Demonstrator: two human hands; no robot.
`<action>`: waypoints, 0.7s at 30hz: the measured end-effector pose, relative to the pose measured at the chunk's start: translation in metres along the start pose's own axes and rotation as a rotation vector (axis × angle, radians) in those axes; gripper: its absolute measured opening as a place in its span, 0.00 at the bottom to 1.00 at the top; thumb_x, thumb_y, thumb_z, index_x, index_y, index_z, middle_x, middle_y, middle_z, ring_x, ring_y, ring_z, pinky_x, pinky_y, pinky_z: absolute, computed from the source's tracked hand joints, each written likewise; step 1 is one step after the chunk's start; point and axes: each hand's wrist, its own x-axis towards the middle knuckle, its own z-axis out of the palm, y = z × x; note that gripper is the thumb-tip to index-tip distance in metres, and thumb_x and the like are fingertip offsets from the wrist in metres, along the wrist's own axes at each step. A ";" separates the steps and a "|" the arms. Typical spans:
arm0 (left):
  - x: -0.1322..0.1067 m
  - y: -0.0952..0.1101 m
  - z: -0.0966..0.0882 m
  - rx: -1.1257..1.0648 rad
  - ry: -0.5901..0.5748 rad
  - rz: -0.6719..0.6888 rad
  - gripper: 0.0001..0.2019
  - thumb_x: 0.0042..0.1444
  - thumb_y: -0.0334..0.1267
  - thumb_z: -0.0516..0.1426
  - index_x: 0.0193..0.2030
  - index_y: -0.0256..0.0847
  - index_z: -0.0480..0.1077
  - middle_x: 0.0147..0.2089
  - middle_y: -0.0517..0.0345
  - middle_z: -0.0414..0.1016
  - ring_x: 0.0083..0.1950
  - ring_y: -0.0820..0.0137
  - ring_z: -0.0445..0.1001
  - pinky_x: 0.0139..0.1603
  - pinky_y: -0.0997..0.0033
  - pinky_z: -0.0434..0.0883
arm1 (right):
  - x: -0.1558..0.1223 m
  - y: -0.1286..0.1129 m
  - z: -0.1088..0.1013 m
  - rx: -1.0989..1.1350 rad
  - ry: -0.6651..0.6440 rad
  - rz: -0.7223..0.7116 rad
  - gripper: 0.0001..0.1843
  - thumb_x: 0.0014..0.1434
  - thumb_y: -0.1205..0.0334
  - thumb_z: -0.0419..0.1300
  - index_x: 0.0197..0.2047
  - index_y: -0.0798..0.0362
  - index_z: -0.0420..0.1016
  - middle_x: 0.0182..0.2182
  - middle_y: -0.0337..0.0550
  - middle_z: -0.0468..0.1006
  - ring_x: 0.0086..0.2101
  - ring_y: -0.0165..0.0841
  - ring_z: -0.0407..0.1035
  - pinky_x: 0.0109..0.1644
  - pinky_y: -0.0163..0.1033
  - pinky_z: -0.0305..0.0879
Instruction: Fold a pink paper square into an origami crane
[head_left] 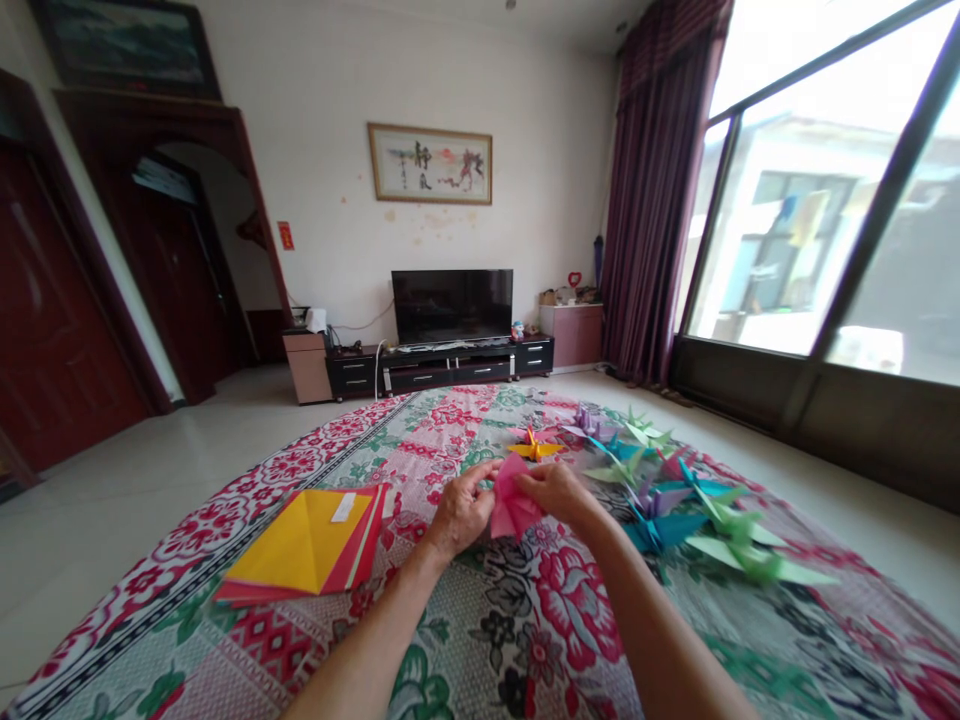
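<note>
A pink sheet of origami paper (513,510), partly folded, is held up between my two hands above the patterned cloth. Its left edge is pinched by my left hand (466,510), fingers closed. My right hand (556,490) grips the upper right part, thumb and fingers pressed together. Just beyond them sits a yellow and pink paper crane (535,447). To the right lie several folded paper cranes, among them a blue crane (664,525) and a light green crane (759,560). At left rests a stack of coloured paper (289,540), yellow on top.
A flowered cloth (300,650) covers the surface under my hands. A small white slip (343,507) lies on the paper stack. Farther off, a television (453,305) stands on a low black cabinet (420,378). Purple curtains (652,200) hang beside a large window at right.
</note>
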 end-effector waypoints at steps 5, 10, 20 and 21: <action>0.000 -0.001 0.000 -0.022 -0.012 0.007 0.22 0.45 0.26 0.49 0.47 0.41 0.71 0.41 0.56 0.74 0.31 0.76 0.69 0.31 0.79 0.67 | -0.002 -0.004 0.001 0.014 -0.016 0.012 0.18 0.47 0.59 0.56 0.11 0.54 0.64 0.07 0.34 0.61 0.11 0.22 0.53 0.15 0.29 0.46; 0.000 -0.002 0.001 -0.015 -0.032 -0.001 0.23 0.45 0.25 0.49 0.47 0.42 0.72 0.39 0.57 0.75 0.31 0.75 0.70 0.33 0.78 0.68 | 0.000 0.003 0.003 0.039 -0.011 0.009 0.16 0.47 0.58 0.56 0.12 0.55 0.64 0.07 0.34 0.61 0.12 0.22 0.54 0.15 0.29 0.47; 0.001 -0.006 0.003 -0.016 0.046 0.013 0.21 0.46 0.27 0.50 0.46 0.41 0.72 0.38 0.56 0.76 0.31 0.74 0.70 0.32 0.78 0.68 | 0.001 0.001 0.004 0.108 -0.040 -0.044 0.12 0.48 0.58 0.55 0.21 0.57 0.72 0.11 0.33 0.65 0.13 0.22 0.55 0.16 0.28 0.49; 0.001 -0.006 0.003 -0.017 0.047 0.009 0.21 0.47 0.27 0.50 0.47 0.41 0.72 0.39 0.56 0.76 0.30 0.75 0.70 0.31 0.78 0.68 | 0.001 0.001 0.004 0.105 -0.041 -0.052 0.12 0.48 0.57 0.55 0.21 0.57 0.72 0.11 0.33 0.65 0.13 0.22 0.55 0.16 0.28 0.49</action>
